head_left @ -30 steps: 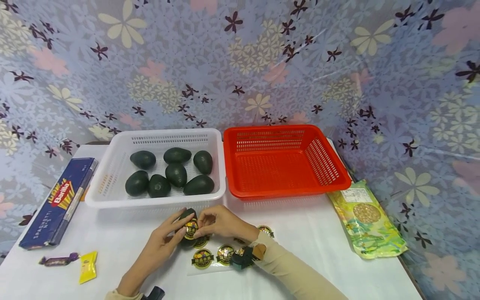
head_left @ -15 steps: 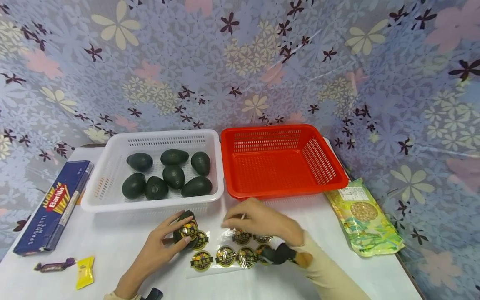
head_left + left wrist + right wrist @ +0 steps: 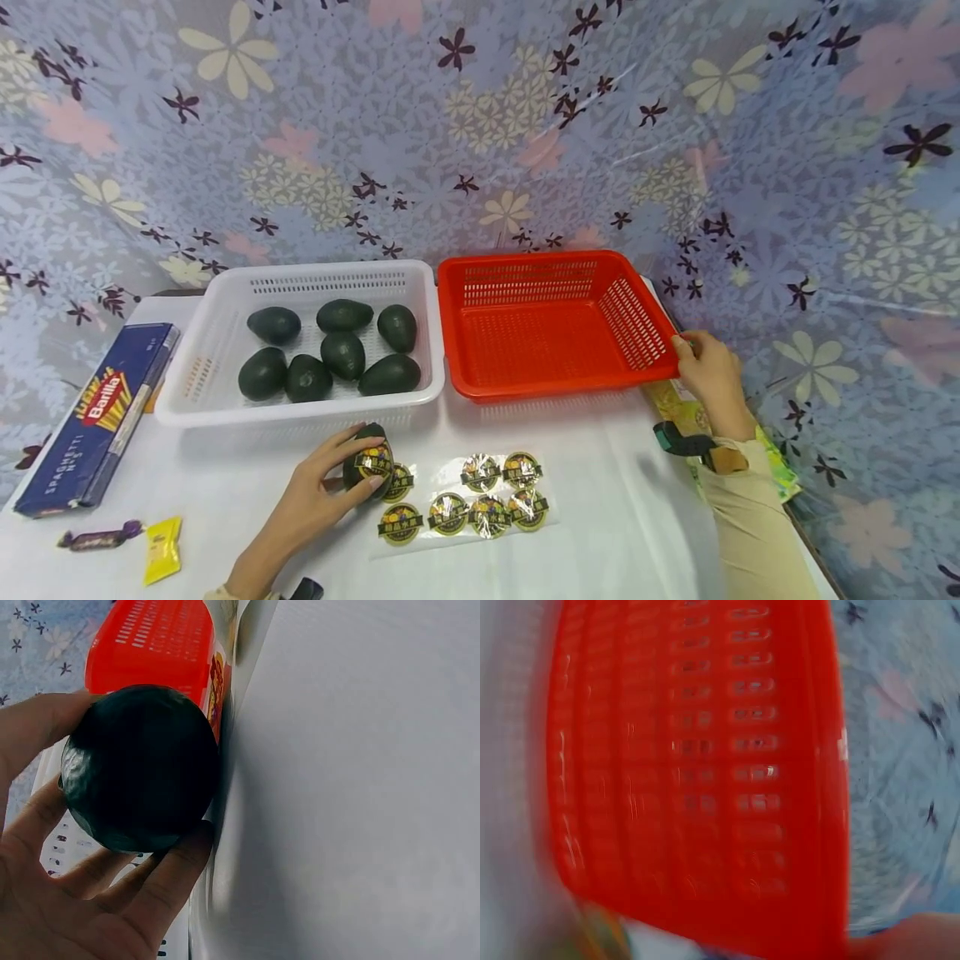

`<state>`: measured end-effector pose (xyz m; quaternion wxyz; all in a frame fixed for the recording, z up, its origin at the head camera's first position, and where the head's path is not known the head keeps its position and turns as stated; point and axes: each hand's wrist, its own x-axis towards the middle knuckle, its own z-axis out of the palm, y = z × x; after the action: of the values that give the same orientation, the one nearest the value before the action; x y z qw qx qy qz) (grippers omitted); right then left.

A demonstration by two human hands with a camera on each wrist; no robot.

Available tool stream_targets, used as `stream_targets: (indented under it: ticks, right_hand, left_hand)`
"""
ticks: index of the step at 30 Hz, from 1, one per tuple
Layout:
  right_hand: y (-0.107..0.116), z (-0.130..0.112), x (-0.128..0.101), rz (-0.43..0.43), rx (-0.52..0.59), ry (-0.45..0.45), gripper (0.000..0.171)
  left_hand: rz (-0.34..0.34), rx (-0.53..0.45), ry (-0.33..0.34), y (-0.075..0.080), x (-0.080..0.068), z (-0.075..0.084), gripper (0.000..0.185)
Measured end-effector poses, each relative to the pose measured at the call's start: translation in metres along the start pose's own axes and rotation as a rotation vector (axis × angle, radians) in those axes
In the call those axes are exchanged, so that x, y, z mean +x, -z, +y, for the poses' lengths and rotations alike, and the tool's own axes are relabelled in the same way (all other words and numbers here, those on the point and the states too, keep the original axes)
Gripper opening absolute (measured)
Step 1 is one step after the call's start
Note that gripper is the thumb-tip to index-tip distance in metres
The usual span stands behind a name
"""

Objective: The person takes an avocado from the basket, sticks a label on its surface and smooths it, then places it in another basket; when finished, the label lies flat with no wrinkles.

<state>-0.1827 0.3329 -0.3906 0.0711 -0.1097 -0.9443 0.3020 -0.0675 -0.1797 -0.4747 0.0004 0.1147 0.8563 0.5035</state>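
Observation:
My left hand (image 3: 318, 487) grips a dark green avocado (image 3: 352, 473) on the table, fingers along its far side and thumb near. A round black-and-gold sticker (image 3: 373, 461) shows on the avocado's upper side. In the left wrist view, the avocado (image 3: 142, 769) sits between thumb and fingers, its blunt end toward the camera. At the right end of the red basket (image 3: 540, 346), my right hand (image 3: 712, 375) holds the rim near the front corner. The basket's slotted wall (image 3: 682, 750) fills much of the right wrist view, with a blurred bit of the hand at lower right.
A white basket (image 3: 300, 408) with several avocados stands left of the red one. A sheet of stickers (image 3: 448, 512) lies in front. Farther left are a spaghetti box (image 3: 97, 417), a purple-wrapped candy (image 3: 101, 537) and a yellow packet (image 3: 162, 550). A green-yellow bag (image 3: 678, 404) lies under the right arm.
My right hand has left the sticker on the avocado, passed over the sticker sheet and reached the red basket's right rim. The left hand keeps holding the avocado in place.

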Motion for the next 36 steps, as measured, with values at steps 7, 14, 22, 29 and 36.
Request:
stream_targets:
  ticks: [7, 14, 22, 29, 36]
  right_hand:
    - [-0.007, 0.023, 0.004, -0.133, 0.418, -0.235, 0.068]
    - [-0.010, 0.024, 0.001, -0.130, 0.482, -0.254, 0.062]
    - [-0.010, 0.023, -0.001, -0.123, 0.503, -0.264, 0.062]
    - [-0.007, 0.021, 0.004, -0.089, 0.510, -0.300, 0.062]
    - [-0.008, 0.022, 0.005, -0.089, 0.516, -0.317, 0.060]
  left_hand:
    - [0.010, -0.016, 0.021, 0.000, 0.001, 0.001, 0.044]
    - [0.028, 0.036, 0.018, 0.000, 0.002, 0.003, 0.041]
    - [-0.162, -0.039, 0.032, -0.006, 0.014, 0.059, 0.041]
    - [-0.027, 0.032, -0.233, -0.034, 0.090, 0.141, 0.041]
    - [-0.096, 0.298, -0.090, -0.077, 0.182, 0.148, 0.040]
